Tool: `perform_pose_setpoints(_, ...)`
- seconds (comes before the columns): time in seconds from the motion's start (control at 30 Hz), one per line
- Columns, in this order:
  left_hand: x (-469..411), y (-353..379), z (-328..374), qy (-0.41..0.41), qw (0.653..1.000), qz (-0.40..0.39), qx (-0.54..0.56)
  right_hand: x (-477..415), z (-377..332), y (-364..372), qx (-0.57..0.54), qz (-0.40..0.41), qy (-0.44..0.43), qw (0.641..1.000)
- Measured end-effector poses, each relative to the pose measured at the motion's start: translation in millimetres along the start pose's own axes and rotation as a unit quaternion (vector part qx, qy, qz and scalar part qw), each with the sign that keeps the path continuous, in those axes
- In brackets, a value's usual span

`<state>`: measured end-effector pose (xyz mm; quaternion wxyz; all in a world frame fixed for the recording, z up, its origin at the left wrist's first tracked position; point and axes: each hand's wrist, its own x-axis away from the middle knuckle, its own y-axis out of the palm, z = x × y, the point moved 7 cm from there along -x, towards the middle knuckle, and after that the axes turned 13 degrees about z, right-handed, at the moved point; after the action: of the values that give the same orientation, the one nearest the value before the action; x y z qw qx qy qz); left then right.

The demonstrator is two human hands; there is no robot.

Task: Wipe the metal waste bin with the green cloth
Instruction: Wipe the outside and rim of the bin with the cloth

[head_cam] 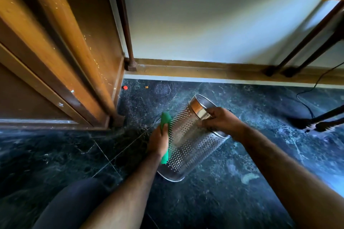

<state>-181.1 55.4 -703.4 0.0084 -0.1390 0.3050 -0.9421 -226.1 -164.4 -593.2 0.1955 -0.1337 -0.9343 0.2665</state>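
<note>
In the head view the metal waste bin [188, 135] lies tilted on the dark floor [55, 150], the right hand [221, 119] clenched on its solid rim band. The left hand [158, 141] presses the soft green cloth [165, 119] against its side; thin perforated steel looks light, stiff and slippery, so the rim seems the surest hold.

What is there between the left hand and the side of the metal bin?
The green cloth: in the head view the left hand presses it flat against the holed side of the bin.
</note>
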Motion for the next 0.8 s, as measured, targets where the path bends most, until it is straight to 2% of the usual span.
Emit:
perform_pose_setpoints(0.1,-2,0,-5,-0.044,0.997,-0.035,-0.052,-7,-4,5,0.072,0.093,-0.021,0.993)
perform_pose_setpoints(0.23,-12,7,48,-0.014,0.998,-0.065,-0.013,-6,-13,11,0.044,0.099,-0.029,0.994)
perform_pose_setpoints(0.33,-16,4,116,0.065,0.996,-0.024,0.054,-3,-18,17,-0.025,0.054,-0.028,0.998)
perform_pose_setpoints(0.4,-13,0,149,0.152,0.987,0.017,0.044,0,-16,23,-0.069,0.02,-0.028,0.997)
perform_pose_setpoints(0.47,-6,-3,156,0.245,0.967,0.059,0.025,5,-11,27,-0.113,-0.007,-0.012,0.994)
perform_pose_setpoints(0.53,-3,-4,138,0.279,0.956,0.092,0.025,8,-9,27,-0.126,-0.017,-0.006,0.992)
perform_pose_setpoints(0.67,-27,-17,53,0.174,0.972,0.139,-0.072,-1,3,20,-0.151,0.017,0.033,0.988)
perform_pose_setpoints(0.8,-65,-27,-15,0.037,0.988,0.075,-0.127,-7,9,19,-0.23,0.079,0.083,0.966)
